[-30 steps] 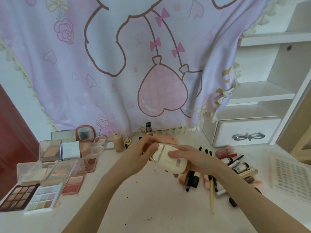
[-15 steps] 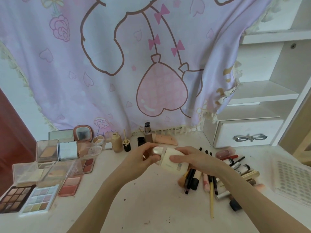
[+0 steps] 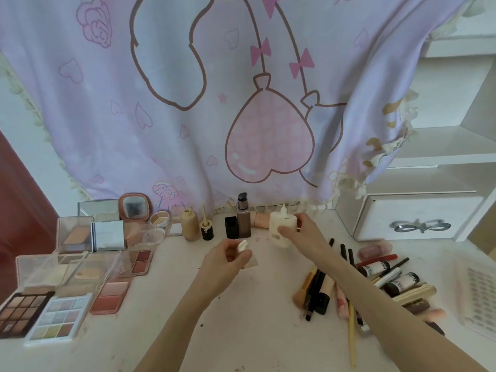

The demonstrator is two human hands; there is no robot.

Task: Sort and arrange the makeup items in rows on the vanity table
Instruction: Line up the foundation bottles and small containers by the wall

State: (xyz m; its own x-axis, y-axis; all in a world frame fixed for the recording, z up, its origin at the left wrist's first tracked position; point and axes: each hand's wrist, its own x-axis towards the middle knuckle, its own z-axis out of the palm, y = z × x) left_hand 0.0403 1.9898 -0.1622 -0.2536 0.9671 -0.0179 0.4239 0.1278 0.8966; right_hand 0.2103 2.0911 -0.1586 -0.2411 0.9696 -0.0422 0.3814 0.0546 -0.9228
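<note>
My right hand (image 3: 299, 232) grips a cream pump bottle (image 3: 281, 229), upright at the back of the white vanity table (image 3: 241, 331), just right of a brown pump bottle (image 3: 243, 220). My left hand (image 3: 225, 264) hovers over the table's middle and pinches the bottle's pale cap (image 3: 242, 246). Along the back stand a black tube (image 3: 231, 227), a small black jar with a wand (image 3: 207, 229) and a beige bottle (image 3: 189, 223). Palettes (image 3: 59, 314) lie in rows at the left. Brushes and pencils (image 3: 319, 289) and tubes (image 3: 386, 275) lie heaped at the right.
A purple cartoon cloth (image 3: 241, 103) hangs behind the table. A white shelf unit with a bow-handled drawer (image 3: 418, 224) stands at the back right. A white perforated tray (image 3: 480, 296) sits at the right edge. A pink compact mirror (image 3: 133, 207) leans at the back left.
The cap has come off the cream bottle and stays in my left hand. My right hand carried the bottle back and set it upright beside the brown pump bottle.
</note>
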